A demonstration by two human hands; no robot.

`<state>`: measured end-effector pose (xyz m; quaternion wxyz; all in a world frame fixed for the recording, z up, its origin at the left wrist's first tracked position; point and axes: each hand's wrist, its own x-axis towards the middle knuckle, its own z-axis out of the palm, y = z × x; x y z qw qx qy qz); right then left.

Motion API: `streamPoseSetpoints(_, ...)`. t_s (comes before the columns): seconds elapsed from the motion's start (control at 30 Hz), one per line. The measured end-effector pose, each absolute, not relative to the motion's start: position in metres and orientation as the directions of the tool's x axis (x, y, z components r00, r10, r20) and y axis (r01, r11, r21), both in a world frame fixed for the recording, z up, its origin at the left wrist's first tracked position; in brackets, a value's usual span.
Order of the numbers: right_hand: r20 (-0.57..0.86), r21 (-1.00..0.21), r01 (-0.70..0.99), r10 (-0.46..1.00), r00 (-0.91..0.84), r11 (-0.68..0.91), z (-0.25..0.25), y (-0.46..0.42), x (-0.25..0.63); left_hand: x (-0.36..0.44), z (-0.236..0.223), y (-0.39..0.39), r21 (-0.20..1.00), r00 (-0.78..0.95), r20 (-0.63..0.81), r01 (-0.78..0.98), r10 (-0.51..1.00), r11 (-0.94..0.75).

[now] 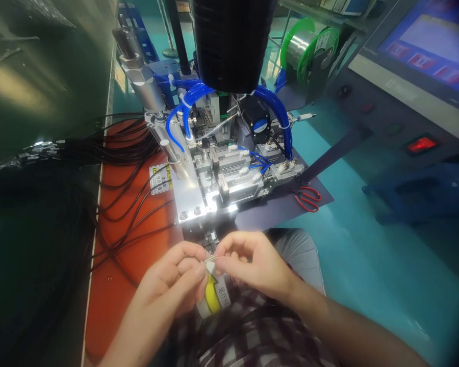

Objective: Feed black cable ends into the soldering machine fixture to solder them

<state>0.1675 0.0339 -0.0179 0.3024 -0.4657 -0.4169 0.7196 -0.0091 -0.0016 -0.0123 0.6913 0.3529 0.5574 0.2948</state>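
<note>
My left hand (172, 285) and my right hand (252, 265) meet just in front of a small metal machine (218, 173). Both pinch a thin metal wire end (211, 259) between thumb and fingers. The fingers of both hands are closed around it. Below the hands sits a white label with a yellow arrow (213, 298). The machine has blue air hoses (275, 112), silver cylinders and a black ribbed duct (231, 41) above it.
A bundle of black cables (122, 153) lies across the orange table top (110, 285) at the left. Red-handled scissors (308, 199) lie right of the machine. A green wire spool (309, 46) and a control panel with a red lit switch (421, 145) stand at the right.
</note>
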Motion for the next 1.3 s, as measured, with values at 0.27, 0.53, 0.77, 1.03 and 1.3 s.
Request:
streamPoseSetpoints(0.27, -0.449, -0.825, -0.044, 0.702, -0.553, -0.563, -0.017, 0.043, 0.177, -0.01, -0.013, 0.0, 0.822, 0.207, -0.567, 0.082, 0.797, 0.563)
streamPoseSetpoints(0.53, -0.333, -0.919, 0.037, 0.72, -0.609, -0.393, -0.014, 0.047, 0.181, -0.003, -0.001, 0.001, 0.811, 0.11, -0.571, 0.225, 0.813, 0.54)
streamPoseSetpoints(0.77, -0.291, -0.949, 0.043, 0.814, -0.503, -0.313, -0.025, 0.044, 0.177, -0.005, -0.01, 0.003, 0.783, 0.068, -0.622, 0.061, 0.78, 0.619)
streamPoseSetpoints(1.03, -0.275, -0.959, 0.057, 0.861, -0.427, -0.278, -0.033, 0.038, 0.172, 0.0, -0.008, 0.005, 0.761, -0.003, -0.647, 0.07, 0.763, 0.645)
streamPoseSetpoints(1.3, -0.292, -0.955, 0.079, 0.856, -0.426, -0.286, -0.03, 0.037, 0.167, -0.004, -0.012, 0.002, 0.813, 0.01, -0.568, 0.16, 0.823, 0.559)
